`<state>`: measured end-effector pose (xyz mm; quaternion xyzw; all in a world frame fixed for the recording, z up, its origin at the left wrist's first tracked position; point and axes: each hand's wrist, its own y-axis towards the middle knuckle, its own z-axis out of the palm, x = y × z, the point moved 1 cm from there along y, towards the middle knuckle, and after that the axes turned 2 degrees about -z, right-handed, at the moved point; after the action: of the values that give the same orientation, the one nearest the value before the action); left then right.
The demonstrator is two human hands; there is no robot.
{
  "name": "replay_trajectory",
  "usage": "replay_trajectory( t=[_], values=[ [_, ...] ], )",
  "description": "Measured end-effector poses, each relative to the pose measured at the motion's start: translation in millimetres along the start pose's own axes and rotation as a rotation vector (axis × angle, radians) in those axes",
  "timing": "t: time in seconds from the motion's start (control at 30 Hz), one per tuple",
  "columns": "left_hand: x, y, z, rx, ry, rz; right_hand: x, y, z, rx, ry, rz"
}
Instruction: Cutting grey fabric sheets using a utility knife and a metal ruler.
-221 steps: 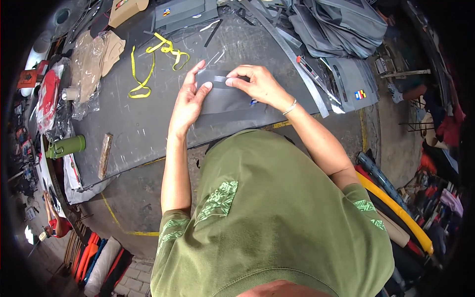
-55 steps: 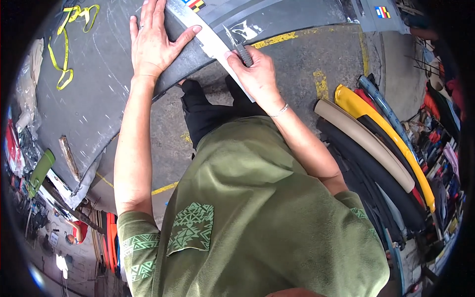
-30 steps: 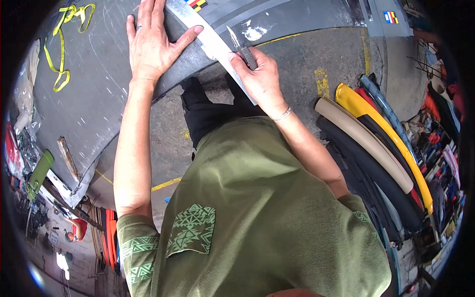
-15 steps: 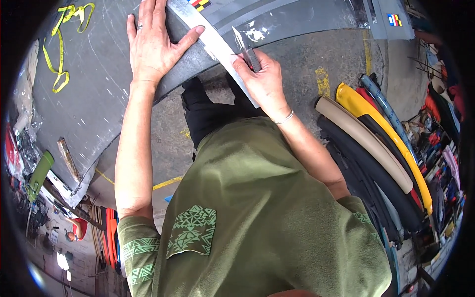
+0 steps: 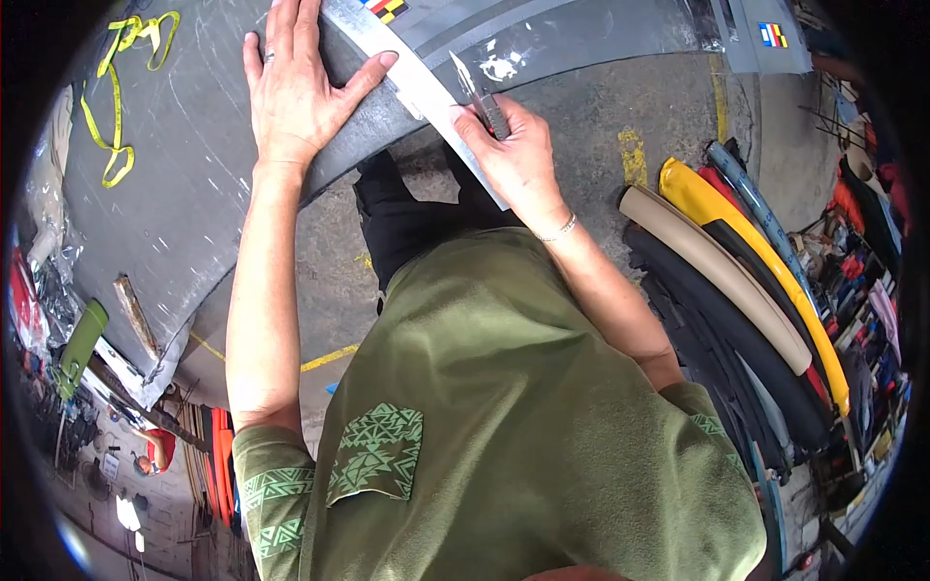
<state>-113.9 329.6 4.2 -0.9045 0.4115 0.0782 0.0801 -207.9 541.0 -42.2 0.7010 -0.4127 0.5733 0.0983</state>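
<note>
My left hand [image 5: 291,111] lies flat on the grey-topped table [image 5: 189,145], fingers stretched out. Its thumb reaches to the edge of a long metal straightedge [image 5: 412,77], which slants across the work and juts past the table's near edge. A utility knife [image 5: 492,114] is in my right hand [image 5: 518,160], its blade pointing up and away. The thumb of that hand also rests against the straightedge near its close end; fingers under it are hidden. Beside the far part of the straightedge sits a small coloured checkered patch [image 5: 387,10].
A yellow tape measure [image 5: 118,107] lies loosely at the far left of the table. Rolls of material, one beige [image 5: 717,276] and one yellow [image 5: 751,261], stand to the right. Another grey piece with a coloured patch [image 5: 773,35] is at far right. A person in red [image 5: 155,453] is at lower left.
</note>
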Motion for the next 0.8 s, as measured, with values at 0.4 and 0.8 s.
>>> replay_trajectory(
  t=[0.4,0.8],
  values=[
    [0.4,-0.2,-0.8,0.002,0.011,0.004,-0.9,-1.2,1.6,-0.011,-0.013,0.003],
    [4.6,0.8,-2.3,-0.008,-0.014,-0.001,-2.9,-1.6,3.8,-0.013,-0.015,-0.053]
  ],
)
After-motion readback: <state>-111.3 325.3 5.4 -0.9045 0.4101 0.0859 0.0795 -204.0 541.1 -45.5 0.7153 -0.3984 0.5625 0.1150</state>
